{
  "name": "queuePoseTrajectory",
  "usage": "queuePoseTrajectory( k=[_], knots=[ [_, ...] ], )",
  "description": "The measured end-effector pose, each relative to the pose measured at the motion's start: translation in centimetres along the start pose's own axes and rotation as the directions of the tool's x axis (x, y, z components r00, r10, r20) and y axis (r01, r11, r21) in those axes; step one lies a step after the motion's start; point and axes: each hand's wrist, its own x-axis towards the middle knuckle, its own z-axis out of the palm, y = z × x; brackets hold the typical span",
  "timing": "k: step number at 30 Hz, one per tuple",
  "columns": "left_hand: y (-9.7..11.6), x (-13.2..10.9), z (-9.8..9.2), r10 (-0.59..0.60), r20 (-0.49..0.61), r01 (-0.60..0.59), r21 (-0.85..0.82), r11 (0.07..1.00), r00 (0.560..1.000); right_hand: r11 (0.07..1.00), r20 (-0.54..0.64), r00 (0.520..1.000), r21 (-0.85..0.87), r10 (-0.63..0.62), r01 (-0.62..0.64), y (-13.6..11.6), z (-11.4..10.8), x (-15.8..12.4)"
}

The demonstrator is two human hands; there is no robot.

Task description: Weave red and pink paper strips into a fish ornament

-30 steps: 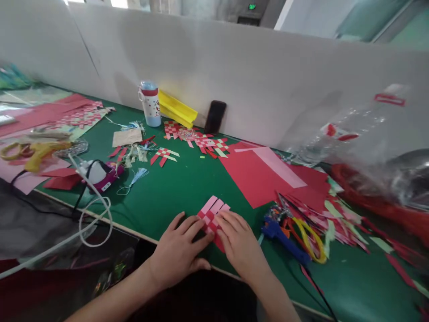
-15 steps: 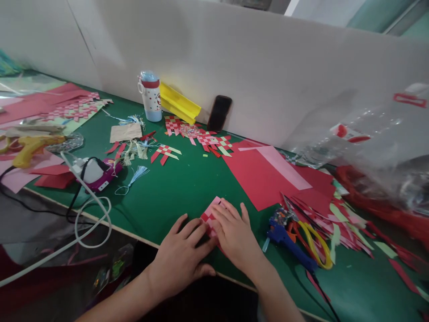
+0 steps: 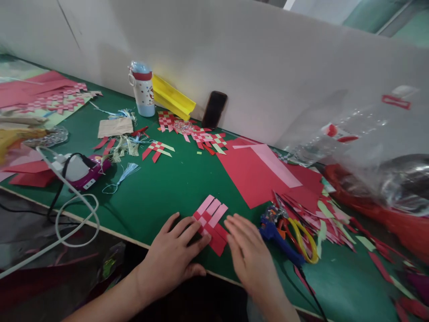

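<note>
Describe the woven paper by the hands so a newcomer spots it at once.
Find the near edge of the green table. There, between the left hand and the right hand, lies the red and pink woven paper. Other woven pieces lie farther back; only this one is touched by a hand.

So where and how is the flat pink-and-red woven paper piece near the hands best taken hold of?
Probably pinch the woven paper piece by its red near end, coming from the right: that edge lies uncovered beside the right hand, while the left hand covers the left edge. The pink far strips have gaps between them, likely a weaker grip.
</note>
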Motion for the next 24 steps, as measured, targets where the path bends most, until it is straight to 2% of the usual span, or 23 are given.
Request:
queuePoseTrajectory(
  k=[4,9,13,17,20,22,24],
  knots=[
    [0.1,0.5,-0.9,0.007,0.044,-0.006,-0.014,1.0,0.999,0.999,0.12,0.992,-0.006,-0.031,0.032,-1.4,1.2,-1.6],
    [0.0,1.7,-2.3,0.009,0.087,-0.008,-0.022,1.0,0.996,0.999,0.123,0.992,0.033,0.022,-0.026,-1.5,1.6,-2.0],
    [-0.1,2.7,-3.1,0.01,0.045,-0.01,-0.006,1.0,0.999,0.996,0.126,0.99,0.06,0.061,-0.069,-1.8,1.3,-1.8],
    [-0.3,2.8,-3.1,-0.013,-0.024,0.012,-0.041,0.999,1.0,0.997,0.139,0.989,0.06,0.048,-0.057,-2.2,0.8,-1.8],
    [-1.1,2.4,-2.4,-0.041,-0.08,0.035,-0.068,0.997,0.996,0.997,0.056,0.998,0.068,0.034,-0.038,-1.3,-0.3,-2.2],
    [-1.9,2.0,-1.7,-0.083,-0.133,0.073,-0.074,0.995,0.988,0.998,-0.038,0.998,0.045,0.055,-0.054,0.3,-1.5,-2.5],
    [-2.7,1.7,-1.0,-0.125,-0.191,0.111,-0.084,0.99,0.974,0.992,-0.11,0.987,-0.031,0.115,-0.12,2.5,-2.9,-2.9]
  ],
)
